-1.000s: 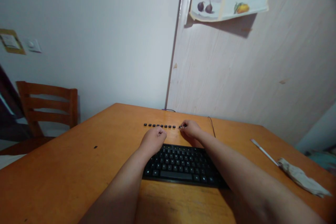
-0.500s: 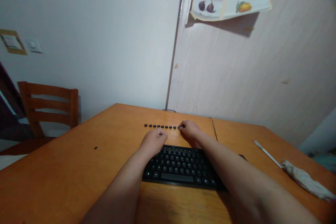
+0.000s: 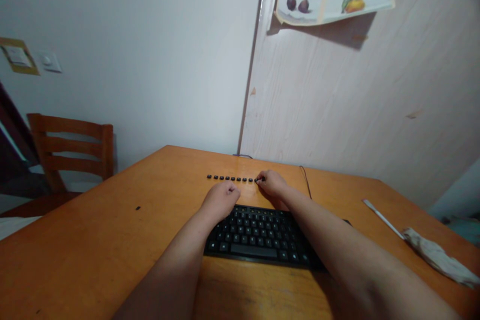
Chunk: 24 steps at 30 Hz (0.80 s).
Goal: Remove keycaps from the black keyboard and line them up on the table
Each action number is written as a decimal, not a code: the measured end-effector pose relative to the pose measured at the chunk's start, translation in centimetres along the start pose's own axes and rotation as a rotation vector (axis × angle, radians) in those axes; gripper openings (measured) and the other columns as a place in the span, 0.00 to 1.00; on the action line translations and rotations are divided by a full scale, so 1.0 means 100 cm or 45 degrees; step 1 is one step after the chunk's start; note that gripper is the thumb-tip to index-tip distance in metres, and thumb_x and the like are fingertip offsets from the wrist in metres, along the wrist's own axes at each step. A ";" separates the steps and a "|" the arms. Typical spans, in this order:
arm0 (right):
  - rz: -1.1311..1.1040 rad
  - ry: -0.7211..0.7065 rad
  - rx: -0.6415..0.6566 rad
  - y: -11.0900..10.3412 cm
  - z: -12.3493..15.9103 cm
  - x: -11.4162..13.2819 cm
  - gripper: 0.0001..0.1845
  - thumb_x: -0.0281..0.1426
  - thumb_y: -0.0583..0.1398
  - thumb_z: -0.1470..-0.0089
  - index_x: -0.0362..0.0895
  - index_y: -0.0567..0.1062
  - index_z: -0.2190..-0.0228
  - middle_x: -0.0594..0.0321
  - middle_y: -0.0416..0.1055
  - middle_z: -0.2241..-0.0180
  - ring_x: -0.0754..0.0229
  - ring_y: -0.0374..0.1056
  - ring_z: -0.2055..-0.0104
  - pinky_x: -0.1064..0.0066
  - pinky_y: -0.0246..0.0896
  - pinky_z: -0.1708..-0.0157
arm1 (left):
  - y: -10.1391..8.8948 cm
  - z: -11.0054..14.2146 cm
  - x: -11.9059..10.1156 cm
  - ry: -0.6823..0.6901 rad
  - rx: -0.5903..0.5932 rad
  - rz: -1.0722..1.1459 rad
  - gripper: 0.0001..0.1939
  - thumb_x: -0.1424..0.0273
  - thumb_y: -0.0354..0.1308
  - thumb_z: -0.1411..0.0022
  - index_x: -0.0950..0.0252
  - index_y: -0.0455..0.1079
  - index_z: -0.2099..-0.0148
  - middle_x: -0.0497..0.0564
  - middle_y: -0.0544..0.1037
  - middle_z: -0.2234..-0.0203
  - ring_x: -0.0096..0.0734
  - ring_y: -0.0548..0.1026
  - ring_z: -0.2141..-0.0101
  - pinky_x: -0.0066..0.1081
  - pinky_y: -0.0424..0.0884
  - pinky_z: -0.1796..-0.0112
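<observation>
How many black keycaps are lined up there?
9: eight keycaps in a row beyond the keyboard, plus a ninth keycap ending it at the right hand, which may hide more.

Head camera: worn on the person, behind and above the left hand (image 3: 221, 201) and right hand (image 3: 273, 183).
Gaze over the table (image 3: 93, 240): forward and down, past both hands to the wall (image 3: 168, 60).
Nearness to the hands: moderate, with the forearms (image 3: 180, 255) closest, entering from the bottom edge.
Side reach: from a chair (image 3: 75, 146) well to the left of the hands to a cloth (image 3: 437, 257) well to their right.
</observation>
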State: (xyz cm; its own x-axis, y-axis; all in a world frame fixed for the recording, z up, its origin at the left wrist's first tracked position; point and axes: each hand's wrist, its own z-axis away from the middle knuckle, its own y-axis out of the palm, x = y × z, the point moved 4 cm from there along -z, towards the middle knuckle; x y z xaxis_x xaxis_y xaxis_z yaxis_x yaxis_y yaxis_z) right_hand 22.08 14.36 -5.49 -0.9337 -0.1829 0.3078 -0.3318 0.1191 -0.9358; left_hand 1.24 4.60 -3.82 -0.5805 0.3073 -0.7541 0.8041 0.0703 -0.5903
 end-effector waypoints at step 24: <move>-0.879 0.145 -0.394 -0.073 0.081 -0.033 0.19 0.45 0.60 0.51 0.42 0.79 0.71 0.59 0.73 0.73 0.58 0.67 0.71 0.68 0.60 0.69 | 0.004 0.002 -0.010 0.125 0.133 -0.263 0.11 0.66 0.50 0.40 0.64 0.69 0.71 0.49 0.76 0.74 0.32 0.71 0.70 0.29 0.59 0.71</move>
State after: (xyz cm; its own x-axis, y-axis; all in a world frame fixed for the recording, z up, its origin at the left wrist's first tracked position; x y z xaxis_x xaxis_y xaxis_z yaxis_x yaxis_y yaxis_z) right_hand 28.71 6.16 -1.03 -0.5035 -0.2150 0.8368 -0.8519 0.2852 -0.4393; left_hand 2.11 4.13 -3.29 -0.7120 0.3875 -0.5855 0.6488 0.0443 -0.7597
